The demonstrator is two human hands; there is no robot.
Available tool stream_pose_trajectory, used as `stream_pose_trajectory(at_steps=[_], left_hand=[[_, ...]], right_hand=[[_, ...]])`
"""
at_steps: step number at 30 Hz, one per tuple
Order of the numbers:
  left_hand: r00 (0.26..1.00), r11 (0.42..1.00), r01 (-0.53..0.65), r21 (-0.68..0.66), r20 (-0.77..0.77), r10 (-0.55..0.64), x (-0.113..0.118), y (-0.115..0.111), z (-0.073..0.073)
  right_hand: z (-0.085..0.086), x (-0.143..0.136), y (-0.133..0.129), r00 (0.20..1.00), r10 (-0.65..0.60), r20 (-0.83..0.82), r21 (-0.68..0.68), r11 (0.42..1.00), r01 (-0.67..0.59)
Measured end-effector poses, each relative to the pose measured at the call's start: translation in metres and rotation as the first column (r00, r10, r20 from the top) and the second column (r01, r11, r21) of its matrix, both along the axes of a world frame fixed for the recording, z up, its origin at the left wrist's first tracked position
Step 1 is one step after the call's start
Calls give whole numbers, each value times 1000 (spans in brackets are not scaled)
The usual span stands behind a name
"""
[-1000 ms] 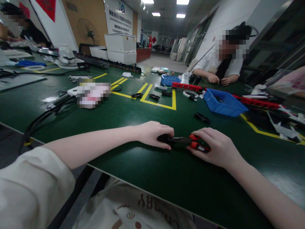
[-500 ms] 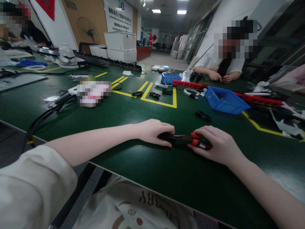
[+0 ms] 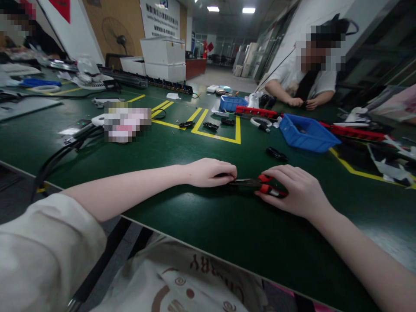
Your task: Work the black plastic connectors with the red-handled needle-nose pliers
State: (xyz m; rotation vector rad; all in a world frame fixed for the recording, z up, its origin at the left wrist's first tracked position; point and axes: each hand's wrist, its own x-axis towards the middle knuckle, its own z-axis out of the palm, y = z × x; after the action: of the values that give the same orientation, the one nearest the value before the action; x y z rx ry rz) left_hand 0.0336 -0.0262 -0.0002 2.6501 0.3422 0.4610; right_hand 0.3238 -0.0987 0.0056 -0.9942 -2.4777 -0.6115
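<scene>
My right hand (image 3: 294, 188) is wrapped round the red-and-black handles of a pair of pliers (image 3: 247, 183), whose long dark jaws point left. At the tip of those jaws my left hand (image 3: 211, 172) pinches a small black part, mostly covered by the fingers, so its kind cannot be made out. Whether the jaws grip that part is hidden. Both hands are low over the green tabletop (image 3: 201, 225), near its front edge. Beyond my right hand lies a black connector-like piece (image 3: 277, 154).
Several similar black pieces (image 3: 211, 126) lie by a yellow taped outline (image 3: 238, 130). A blue bin (image 3: 308, 134) stands at right, with red strips (image 3: 256, 112) behind it. Dark cables (image 3: 61, 151) and a phone-like pink item (image 3: 125, 125) are at left. A co-worker (image 3: 302, 86) sits across the table.
My left hand has rolled over and closed further round the black part, which shows less now. The pliers have shifted only slightly, still in my right hand.
</scene>
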Motion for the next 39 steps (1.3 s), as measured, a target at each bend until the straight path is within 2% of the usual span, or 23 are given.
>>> stream_pose_trajectory(at_steps=[8,14,20,26,33,39], left_hand=[[999,999,31,-14,27,-30,-1,1,-1],[999,1000,8,16,37,-8,-1,0,-2],[996,1000,17,-21,87,-16,-3,0,-2],[995,1000,27,-2,101,-27,-1,1,-2],[995,1000,10,2,99,-10,0,2,-3],[996,999,24,23,80,-25,0,2,-3]], right_hand=[[1,0,2,999,36,16,22,999,-36],[1,-4,1,997,50,51,92,994,-54],[3,-8,1,996,41,82,175,983,-55],[2,-6,2,999,44,26,117,992,-47],[2,-2,4,997,24,77,174,984,-37],[-1,-1,4,999,38,18,75,996,-39]])
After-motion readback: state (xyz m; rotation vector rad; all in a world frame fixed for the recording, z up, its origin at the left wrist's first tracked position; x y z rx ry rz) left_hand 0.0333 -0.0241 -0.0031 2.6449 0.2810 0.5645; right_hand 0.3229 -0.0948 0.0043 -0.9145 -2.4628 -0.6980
